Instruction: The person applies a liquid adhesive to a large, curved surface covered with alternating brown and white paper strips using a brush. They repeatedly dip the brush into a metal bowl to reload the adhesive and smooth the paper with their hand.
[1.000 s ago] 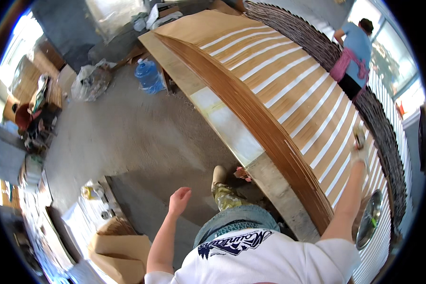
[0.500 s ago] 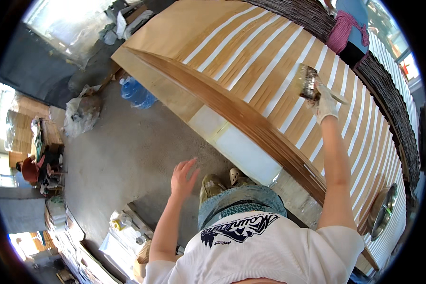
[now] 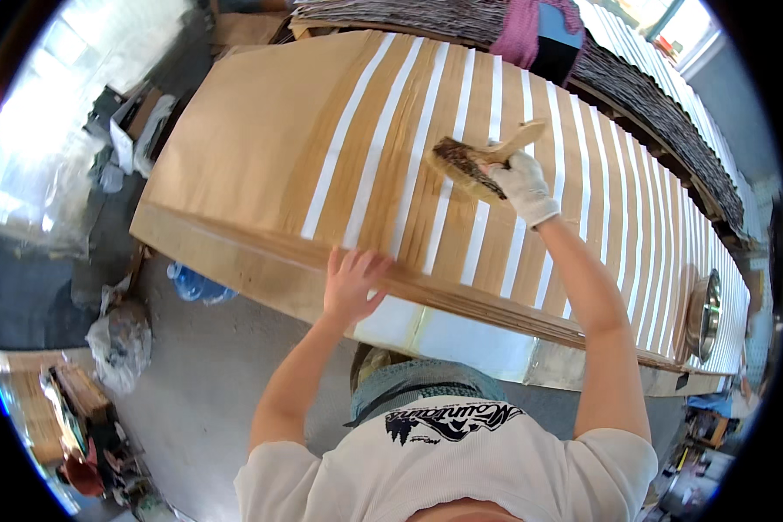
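Observation:
My right hand (image 3: 525, 190), in a white glove, is closed round a wide brush (image 3: 463, 170) with a wooden handle and dark-stained bristles. The brush is over a broad layered spread of brown sheets (image 3: 252, 122) with parallel white strips (image 3: 337, 143) across them. Some brown bands beside the strips look darker and streaked. My bare left hand (image 3: 353, 285) is at the near edge of the sheets, its fingers spread and their tips touching or just over that edge. Nothing shows in it.
A metal bowl (image 3: 710, 315) stands on the strips at the far right. Behind the sheets lies a stack of dark, rough-edged material (image 3: 635, 91), with a person in a pink garment (image 3: 518, 33) beside it. A blue water bottle (image 3: 196, 285) and a plastic bag (image 3: 120, 344) are on the floor at left.
My right hand has carried the brush leftward over the sheets. My left hand has come from above the floor to the sheets' near edge. The view has turned.

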Motion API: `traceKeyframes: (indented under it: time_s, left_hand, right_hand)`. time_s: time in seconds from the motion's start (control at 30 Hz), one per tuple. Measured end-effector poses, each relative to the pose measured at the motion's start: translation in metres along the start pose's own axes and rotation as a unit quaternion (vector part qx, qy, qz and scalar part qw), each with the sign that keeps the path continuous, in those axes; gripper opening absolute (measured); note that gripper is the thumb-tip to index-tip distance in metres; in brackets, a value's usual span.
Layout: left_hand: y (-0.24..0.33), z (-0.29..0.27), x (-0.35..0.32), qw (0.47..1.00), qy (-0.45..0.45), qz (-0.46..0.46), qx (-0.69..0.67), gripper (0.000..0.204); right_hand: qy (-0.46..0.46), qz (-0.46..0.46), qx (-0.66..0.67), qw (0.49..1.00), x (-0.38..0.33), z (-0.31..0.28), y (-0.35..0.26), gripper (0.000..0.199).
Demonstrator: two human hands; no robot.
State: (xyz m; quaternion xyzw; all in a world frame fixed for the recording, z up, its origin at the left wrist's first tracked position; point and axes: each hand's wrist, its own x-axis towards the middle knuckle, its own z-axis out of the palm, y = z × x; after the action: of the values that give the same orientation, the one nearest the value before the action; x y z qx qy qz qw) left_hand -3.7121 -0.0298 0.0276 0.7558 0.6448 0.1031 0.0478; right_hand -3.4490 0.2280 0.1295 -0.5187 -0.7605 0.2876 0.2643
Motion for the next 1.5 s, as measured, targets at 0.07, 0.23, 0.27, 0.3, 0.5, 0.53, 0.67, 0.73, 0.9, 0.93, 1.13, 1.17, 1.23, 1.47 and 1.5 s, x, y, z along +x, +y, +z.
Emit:
traceKeyframes:
  time_s: [0.07,0.23,0.27,0.3,0.5,0.53,0.67,0.73,0.9,0.93,1.13,1.17,1.23,1.47,1.5]
  left_hand:
    - [-0.013,0.004,0.008,0.999,0.006,0.025,-0.032,0.059]
    - [-0.032,0.025,0.013,0.998,-0.001,0.064,-0.013,0.062]
    - [-0.035,0.029,0.009,0.998,0.001,0.064,-0.009,0.062]
    - [-0.037,0.034,0.008,0.998,0.003,0.067,-0.007,0.062]
    - [-0.048,0.049,0.006,0.995,0.001,0.099,0.02,0.058]
    - [-0.049,0.053,0.005,0.995,0.007,0.097,0.031,0.057]
    - [-0.051,0.066,0.003,0.994,0.03,0.101,0.036,0.045]
    - [-0.05,0.074,-0.001,0.993,0.045,0.092,0.052,0.043]
    - [-0.054,0.086,0.001,0.988,0.079,0.101,0.082,0.042]
    - [-0.053,0.088,0.0,0.989,0.077,0.094,0.079,0.041]
    - [-0.045,0.073,-0.004,0.998,-0.023,0.064,0.011,0.037]
    - [-0.046,0.072,0.004,0.997,0.012,0.073,0.028,0.04]
    - [-0.048,0.068,0.005,0.996,0.014,0.081,0.02,0.046]
    - [-0.044,0.062,0.004,0.998,0.02,0.067,0.001,0.067]
    - [-0.043,0.057,0.004,0.998,0.0,0.063,-0.016,0.068]
  right_hand:
    - [0.017,-0.015,-0.046,0.999,0.033,0.022,-0.003,0.032]
    - [0.038,-0.023,-0.129,0.991,0.097,0.085,-0.018,0.033]
    - [0.017,-0.009,-0.159,0.987,0.104,0.092,-0.037,0.034]
    - [-0.001,0.006,-0.191,0.982,0.115,0.096,-0.044,0.036]
    - [0.045,0.084,-0.268,0.959,0.252,0.105,0.025,0.052]
    - [0.055,0.08,-0.276,0.956,0.281,0.109,0.034,0.053]
    - [0.126,0.037,-0.329,0.935,0.376,0.112,0.092,0.05]
    - [0.146,0.028,-0.325,0.934,0.411,0.121,0.104,0.048]
    - [0.172,-0.053,-0.379,0.908,0.456,0.121,0.127,0.043]
    - [0.183,-0.062,-0.389,0.901,0.46,0.125,0.132,0.043]
    - [0.117,-0.116,-0.305,0.938,0.415,0.119,0.086,0.024]
    - [0.102,-0.102,-0.294,0.945,0.395,0.12,0.095,0.024]
    - [0.068,-0.113,-0.216,0.967,0.334,0.117,0.082,0.036]
    - [-0.171,-0.208,-0.307,0.913,0.08,0.096,-0.031,0.052]
    - [-0.161,-0.2,-0.291,0.922,0.041,0.101,-0.024,0.051]
